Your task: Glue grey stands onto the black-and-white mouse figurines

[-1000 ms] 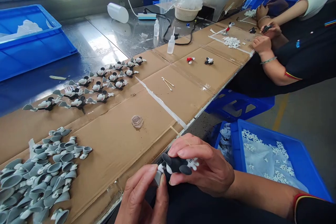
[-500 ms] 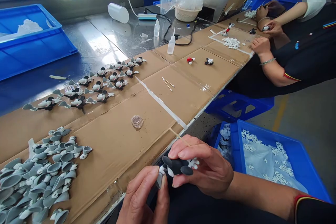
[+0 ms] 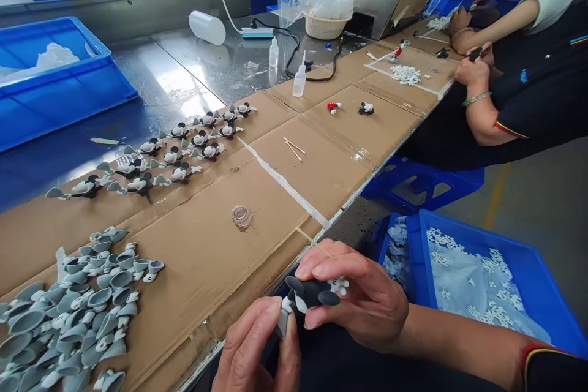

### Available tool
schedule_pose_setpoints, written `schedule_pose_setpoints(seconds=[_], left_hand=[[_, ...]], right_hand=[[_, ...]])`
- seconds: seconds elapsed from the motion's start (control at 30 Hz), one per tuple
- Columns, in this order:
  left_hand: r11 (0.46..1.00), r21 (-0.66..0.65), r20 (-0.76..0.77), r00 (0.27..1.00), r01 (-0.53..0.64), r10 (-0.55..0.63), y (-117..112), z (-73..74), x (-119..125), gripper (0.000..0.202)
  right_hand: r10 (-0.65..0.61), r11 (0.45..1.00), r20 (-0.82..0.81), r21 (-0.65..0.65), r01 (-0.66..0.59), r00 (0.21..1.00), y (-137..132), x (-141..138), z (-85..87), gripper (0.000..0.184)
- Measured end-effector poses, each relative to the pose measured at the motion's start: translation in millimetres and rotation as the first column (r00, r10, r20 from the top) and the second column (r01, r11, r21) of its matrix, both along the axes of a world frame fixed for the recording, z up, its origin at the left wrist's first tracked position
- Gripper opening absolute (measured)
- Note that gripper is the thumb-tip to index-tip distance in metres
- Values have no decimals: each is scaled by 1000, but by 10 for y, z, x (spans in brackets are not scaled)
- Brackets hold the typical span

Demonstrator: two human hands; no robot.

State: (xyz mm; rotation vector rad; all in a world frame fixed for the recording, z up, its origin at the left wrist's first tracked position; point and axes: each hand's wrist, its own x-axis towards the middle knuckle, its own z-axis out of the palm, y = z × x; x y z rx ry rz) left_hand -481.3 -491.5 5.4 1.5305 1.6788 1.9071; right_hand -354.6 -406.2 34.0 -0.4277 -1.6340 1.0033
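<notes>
My right hand [image 3: 362,300] is closed around a small black-and-white mouse figure [image 3: 312,294] with a white glove sticking out, held just off the table's near edge. A thin wooden stick [image 3: 312,240] pokes out above its fingers. My left hand [image 3: 257,349] pinches a small grey part [image 3: 282,323] pressed against the figure's lower end. Both hands meet at the bottom centre of the view.
A heap of grey cone parts [image 3: 68,312] lies at the lower left on the cardboard-covered table [image 3: 202,257]. Rows of assembled figures [image 3: 169,153] stand further back. A small clear dish [image 3: 241,216], cotton swabs [image 3: 292,147], glue bottles [image 3: 299,78], blue bins [image 3: 482,282] and a co-worker's hands [image 3: 473,67] are around.
The view has shifted slightly; my hands stay together on the figure and sit a little lower in view. The co-worker's hands have moved at the far right.
</notes>
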Motion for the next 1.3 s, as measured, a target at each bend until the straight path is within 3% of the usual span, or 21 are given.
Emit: schedule_pose_setpoints(seconds=[0.1,1.3], left_hand=[[999,35,-4,999,-41,41,18,17,26,37],[998,42,59,998,-37,35,15,-5,37,37]], right_hand=[[1,1000,-10,-9,-1,1000,-9,0,-6,46],[-20,1000,4,21,20,1000,2,-28,39,42]])
